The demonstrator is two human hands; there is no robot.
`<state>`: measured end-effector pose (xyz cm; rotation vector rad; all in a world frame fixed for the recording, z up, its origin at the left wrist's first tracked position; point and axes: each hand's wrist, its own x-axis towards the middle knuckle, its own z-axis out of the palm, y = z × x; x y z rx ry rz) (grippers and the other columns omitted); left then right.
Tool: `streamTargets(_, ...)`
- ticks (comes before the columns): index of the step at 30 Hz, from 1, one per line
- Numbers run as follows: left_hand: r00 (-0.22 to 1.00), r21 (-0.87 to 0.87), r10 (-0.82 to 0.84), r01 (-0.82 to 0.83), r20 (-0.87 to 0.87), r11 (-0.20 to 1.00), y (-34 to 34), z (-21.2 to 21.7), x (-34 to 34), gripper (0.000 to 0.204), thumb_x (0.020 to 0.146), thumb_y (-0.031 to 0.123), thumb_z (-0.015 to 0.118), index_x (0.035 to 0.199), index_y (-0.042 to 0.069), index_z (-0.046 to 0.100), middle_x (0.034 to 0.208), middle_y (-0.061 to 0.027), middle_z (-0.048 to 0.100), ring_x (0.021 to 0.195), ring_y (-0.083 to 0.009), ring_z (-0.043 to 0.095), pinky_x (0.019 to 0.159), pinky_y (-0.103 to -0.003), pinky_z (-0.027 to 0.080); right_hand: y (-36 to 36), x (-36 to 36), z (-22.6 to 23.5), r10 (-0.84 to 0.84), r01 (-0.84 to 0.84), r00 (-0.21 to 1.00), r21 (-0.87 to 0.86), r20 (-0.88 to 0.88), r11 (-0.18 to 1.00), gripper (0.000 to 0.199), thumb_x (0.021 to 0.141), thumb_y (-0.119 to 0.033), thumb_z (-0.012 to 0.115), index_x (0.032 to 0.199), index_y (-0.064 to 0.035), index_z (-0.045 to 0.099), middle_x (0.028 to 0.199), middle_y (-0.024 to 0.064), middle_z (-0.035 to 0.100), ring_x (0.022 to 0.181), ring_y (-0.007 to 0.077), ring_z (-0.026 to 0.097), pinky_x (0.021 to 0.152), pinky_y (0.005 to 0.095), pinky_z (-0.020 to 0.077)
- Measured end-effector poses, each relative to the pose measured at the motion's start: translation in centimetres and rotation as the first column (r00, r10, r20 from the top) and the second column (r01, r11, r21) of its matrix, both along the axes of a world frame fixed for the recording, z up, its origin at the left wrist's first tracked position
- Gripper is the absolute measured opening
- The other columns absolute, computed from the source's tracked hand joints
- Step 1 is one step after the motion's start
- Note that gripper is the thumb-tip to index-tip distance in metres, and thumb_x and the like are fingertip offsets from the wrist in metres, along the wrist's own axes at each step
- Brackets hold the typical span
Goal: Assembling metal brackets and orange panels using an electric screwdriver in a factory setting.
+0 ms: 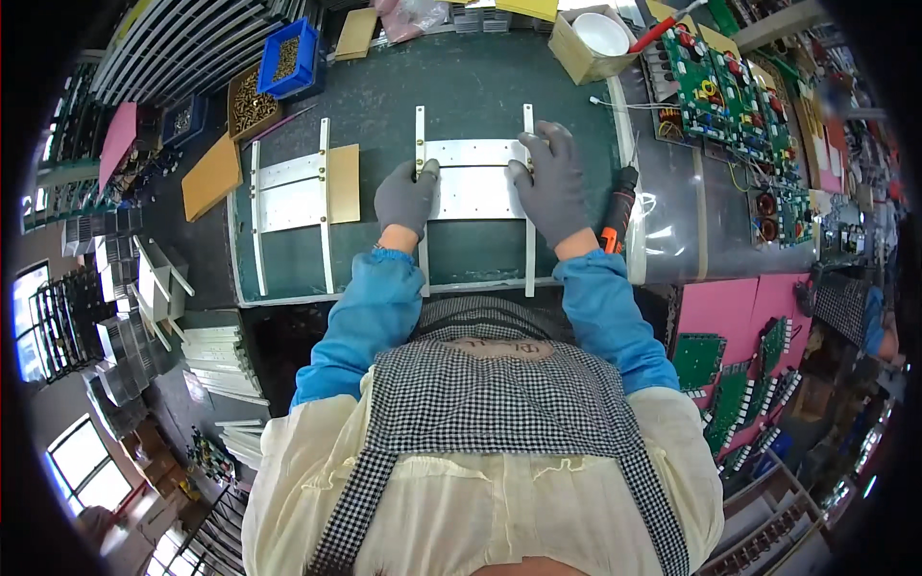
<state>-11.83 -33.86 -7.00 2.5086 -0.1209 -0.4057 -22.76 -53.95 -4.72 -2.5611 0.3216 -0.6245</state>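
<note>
Two silver metal plates (471, 196) lie on the green mat between two upright metal rails, forming a frame. My left hand (403, 200), in a grey glove, is closed at the left rail (420, 132), its thumb near the plates' edge. On the other side my right hand (555, 192), also gloved, grips the right rail (529, 264) with bent fingers at its upper part and the thumb on the plate edge. Small brass-coloured fasteners show on the left rail. A black and orange electric screwdriver (620, 209) lies right of my right hand.
To the left rests a similar frame (292, 204) with a tan card (343, 182) by it. Farther back are a blue bin (290, 60) and a box (253, 104) of brass-coloured fasteners. A carton (581, 60) holds a white round container. Green circuit boards (715, 91) stand at the right.
</note>
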Motion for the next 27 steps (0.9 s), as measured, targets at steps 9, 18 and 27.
streamTargets(9, 0.993, -0.075, 0.096, -0.102, -0.073, 0.992, -0.3, -0.1, -0.1, 0.045, 0.088, 0.046, 0.064, 0.109, 0.008, 0.072, 0.093, -0.0159, 0.072, 0.089, -0.0333, 0.069, 0.080, -0.041, 0.052, -1.6, 1.2, -2.2, -0.064, 0.053, 0.992, -0.092, -0.111, 0.994, 0.038, 0.083, -0.021, 0.065, 0.118, -0.0072, 0.062, 0.131, 0.0152, 0.050, 0.131, 0.0363, 0.041, 0.107, 0.0512, 0.0339)
streamTargets(18, 0.986, -0.136, 0.168, -0.167, -0.006, 0.977, -0.6, -0.4, -0.7, 0.039, 0.087, 0.041, 0.067, 0.105, 0.007, 0.072, 0.086, -0.0154, 0.071, 0.081, -0.0316, 0.068, 0.075, -0.039, 0.052, -1.8, 1.1, -2.2, -0.044, 0.032, 0.989, -0.092, -0.139, 0.995, 0.036, 0.085, -0.024, 0.064, 0.118, -0.0099, 0.062, 0.130, 0.0106, 0.052, 0.132, 0.0332, 0.041, 0.109, 0.0507, 0.0308)
streamTargets(27, 0.969, -0.199, 0.237, -0.246, -0.065, 0.949, -0.7, -0.5, -1.0, 0.040, 0.086, 0.037, 0.071, 0.108, 0.005, 0.071, 0.086, -0.0138, 0.071, 0.078, -0.0259, 0.068, 0.075, -0.036, 0.052, -2.1, 1.0, -2.7, -0.007, -0.006, 0.989, -0.086, -0.147, 0.996, 0.037, 0.086, -0.025, 0.063, 0.119, -0.0091, 0.060, 0.125, 0.0100, 0.056, 0.130, 0.0320, 0.044, 0.109, 0.0494, 0.0312)
